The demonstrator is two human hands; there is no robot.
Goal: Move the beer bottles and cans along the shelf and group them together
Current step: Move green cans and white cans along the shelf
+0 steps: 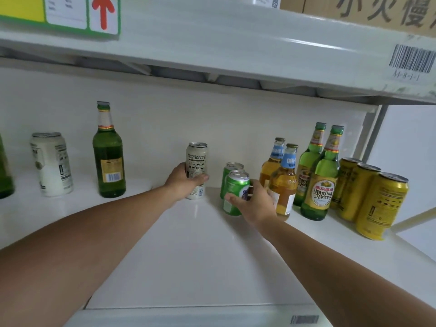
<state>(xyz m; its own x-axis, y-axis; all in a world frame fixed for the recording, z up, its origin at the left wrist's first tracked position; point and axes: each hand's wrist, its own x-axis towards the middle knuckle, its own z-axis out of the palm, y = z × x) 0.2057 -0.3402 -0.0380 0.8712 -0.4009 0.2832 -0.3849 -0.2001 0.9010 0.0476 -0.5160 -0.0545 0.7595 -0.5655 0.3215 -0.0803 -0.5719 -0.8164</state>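
My left hand grips a tall white can standing mid-shelf. My right hand grips the front green can; a second green can stands right behind it. To the right stand two amber bottles with blue neck labels, two green Yanjing bottles and three yellow cans. On the left stand a dark green bottle and another white can, apart from each other.
The white shelf runs left to right with a white back wall. The upper shelf hangs overhead with a barcode label. Part of another green bottle shows at the far left edge.
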